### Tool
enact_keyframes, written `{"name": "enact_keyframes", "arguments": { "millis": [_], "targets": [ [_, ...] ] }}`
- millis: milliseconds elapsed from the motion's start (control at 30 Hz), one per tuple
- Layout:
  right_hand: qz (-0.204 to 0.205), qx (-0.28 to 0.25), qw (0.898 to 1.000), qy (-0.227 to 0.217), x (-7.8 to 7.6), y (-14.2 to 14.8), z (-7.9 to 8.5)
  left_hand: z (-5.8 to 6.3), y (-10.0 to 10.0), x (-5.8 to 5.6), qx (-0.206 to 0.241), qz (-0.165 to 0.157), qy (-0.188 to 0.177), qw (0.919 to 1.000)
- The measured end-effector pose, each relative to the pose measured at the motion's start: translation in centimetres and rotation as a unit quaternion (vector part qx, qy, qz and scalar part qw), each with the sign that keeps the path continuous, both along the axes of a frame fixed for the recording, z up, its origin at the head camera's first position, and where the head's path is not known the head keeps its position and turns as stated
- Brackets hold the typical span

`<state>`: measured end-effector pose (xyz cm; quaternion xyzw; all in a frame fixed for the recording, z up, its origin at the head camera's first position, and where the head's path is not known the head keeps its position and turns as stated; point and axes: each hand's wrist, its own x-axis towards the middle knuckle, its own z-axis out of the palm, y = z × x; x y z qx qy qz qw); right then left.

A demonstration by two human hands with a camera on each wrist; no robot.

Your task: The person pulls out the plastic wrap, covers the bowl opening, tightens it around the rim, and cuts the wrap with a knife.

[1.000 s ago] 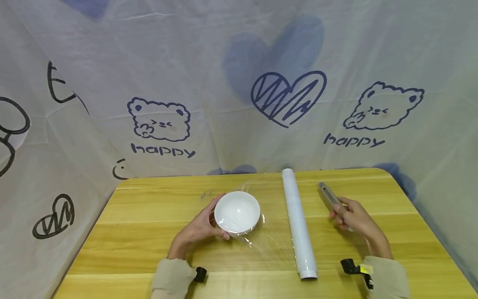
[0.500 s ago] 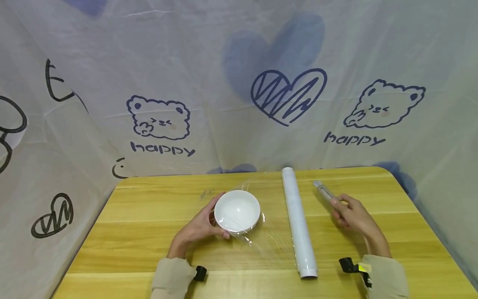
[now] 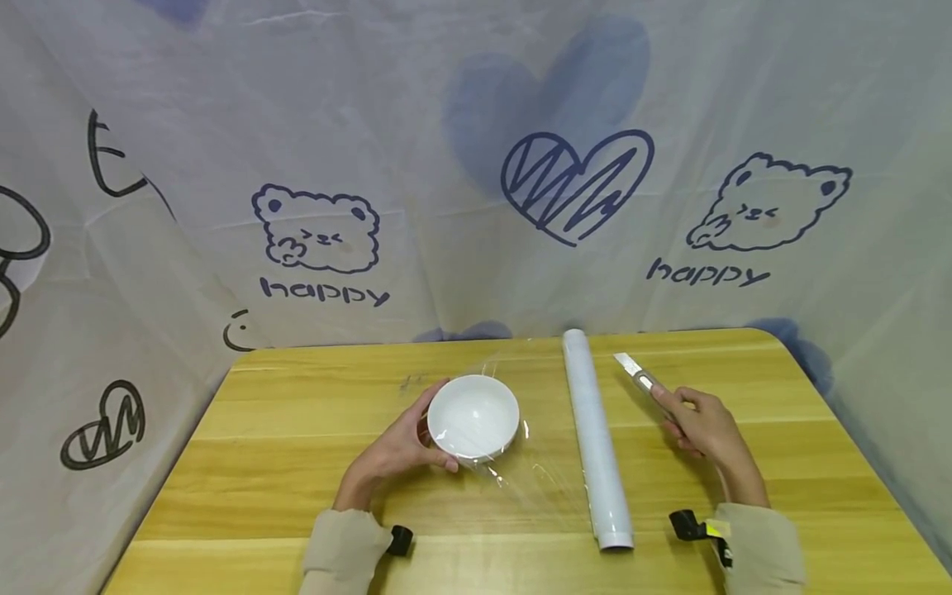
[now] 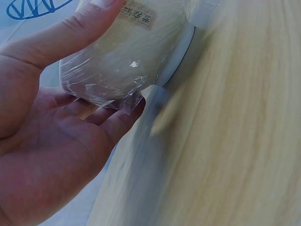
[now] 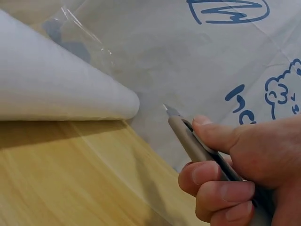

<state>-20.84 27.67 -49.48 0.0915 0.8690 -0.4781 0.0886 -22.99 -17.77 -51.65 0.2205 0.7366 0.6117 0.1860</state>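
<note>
A white bowl (image 3: 474, 416) sits near the middle of the table, clear plastic wrap (image 4: 110, 77) drawn over its side. My left hand (image 3: 405, 442) grips the bowl from the left, thumb at the near side and fingers curved round the far side and underneath. From the bowl, a clear sheet of wrap stretches right to a white roll of cling film (image 3: 597, 446) lying lengthwise on the table. Right of the roll, my right hand (image 3: 702, 421) holds a grey utility knife (image 5: 190, 141), thumb on its slider. Its blade (image 3: 627, 362) is out and points toward the roll's far end.
The wooden table (image 3: 260, 463) ends at the back against a hanging cloth (image 3: 446, 165) printed with hearts, bears and writing. The roll lies between the two hands, its far end near the table's back edge.
My right hand has turned the utility knife and moved it slightly left; its blade now shows extended. The left hand, bowl and roll have stayed in place.
</note>
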Motion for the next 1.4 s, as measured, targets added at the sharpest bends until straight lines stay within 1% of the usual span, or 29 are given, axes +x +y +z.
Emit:
{"name": "enact_keyframes", "arguments": {
  "millis": [300,533,633,767,867,1000,1200,1300,1400],
  "targets": [
    [-0.023,0.031,0.999,0.003,-0.1,-0.2,-0.1,0.1,0.1,0.0,0.005,-0.001,0.001,1.0000],
    [-0.024,0.057,0.998,0.013,0.1,-0.3,-0.1,0.1,0.0,0.0,0.007,-0.002,-0.001,1.0000],
    [-0.021,0.072,0.997,0.031,0.0,-0.3,-0.2,0.2,0.0,0.0,0.011,-0.003,-0.002,0.9999],
    [0.007,0.044,0.998,0.047,-0.1,-0.3,-0.5,0.2,0.0,0.0,0.009,-0.004,0.001,1.0000],
    [0.036,0.009,0.999,0.032,-0.1,-0.3,-0.7,0.3,0.1,0.0,0.004,-0.003,0.003,1.0000],
    [0.053,-0.009,0.998,0.027,-0.3,-0.4,-1.0,0.4,-0.2,0.3,-0.003,0.001,0.001,1.0000],
    [0.074,-0.031,0.995,0.055,-0.6,-1.2,-0.4,0.4,-0.4,0.4,-0.009,0.003,0.000,1.0000],
    [0.081,-0.033,0.994,0.069,-0.7,-2.0,0.2,0.4,-0.4,0.3,0.001,-0.012,-0.005,0.9999],
    [0.079,-0.033,0.993,0.079,-0.9,-3.0,0.7,0.8,-0.7,0.1,0.013,-0.029,-0.006,0.9995]
  ]
}}
